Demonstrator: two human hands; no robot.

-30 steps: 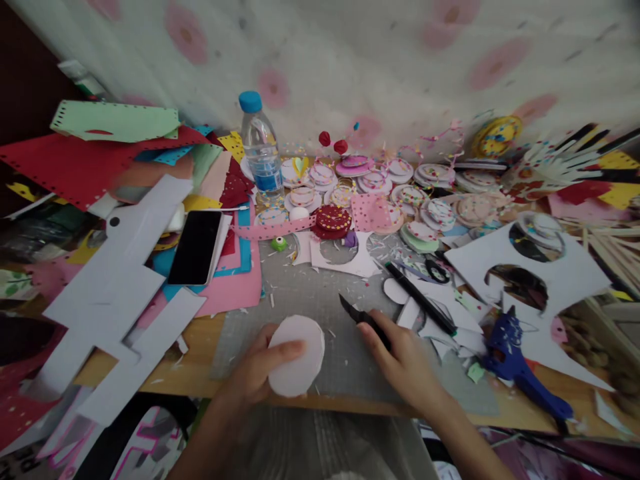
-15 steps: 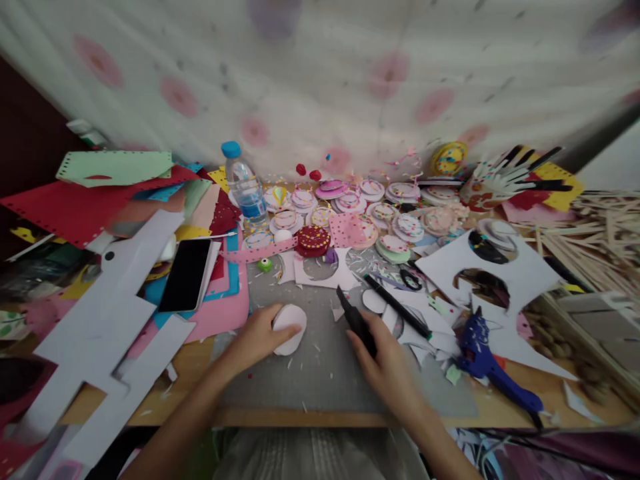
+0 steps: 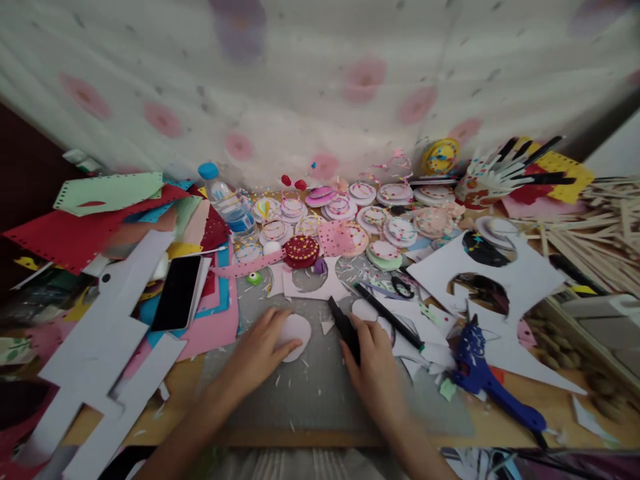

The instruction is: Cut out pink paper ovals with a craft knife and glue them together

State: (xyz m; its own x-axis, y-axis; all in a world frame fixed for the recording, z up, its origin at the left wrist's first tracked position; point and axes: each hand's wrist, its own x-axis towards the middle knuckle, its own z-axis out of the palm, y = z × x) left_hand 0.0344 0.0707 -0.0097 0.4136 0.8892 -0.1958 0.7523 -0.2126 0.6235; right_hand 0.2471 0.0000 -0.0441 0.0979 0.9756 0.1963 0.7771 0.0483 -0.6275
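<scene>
Between the thumb and fingers of my left hand (image 3: pixel 267 343) is a white foam disc (image 3: pixel 296 337), just above the grey cutting mat (image 3: pixel 320 400). My right hand (image 3: pixel 373 357) is wrapped round a black utility knife (image 3: pixel 344 327) whose tip points away and to the left. A small white scrap (image 3: pixel 327 327) lies on the mat between the two hands. Beyond them sits a white offcut (image 3: pixel 313 285) with a round hole. A black marker (image 3: pixel 390 317) lies to the right of the knife.
A blue glue gun (image 3: pixel 493 380) lies at the right, near cut white sheets (image 3: pixel 530 273). Decorated small hats (image 3: pixel 303 250) crowd the back. A water bottle (image 3: pixel 230 203), a phone (image 3: pixel 177 293) and stacked coloured sheets (image 3: pixel 220 327) stand or lie at the left.
The view has tilted and shifted slightly. My left hand's fingers have spread further over the top of the white disc. The knife stays in my right hand.
</scene>
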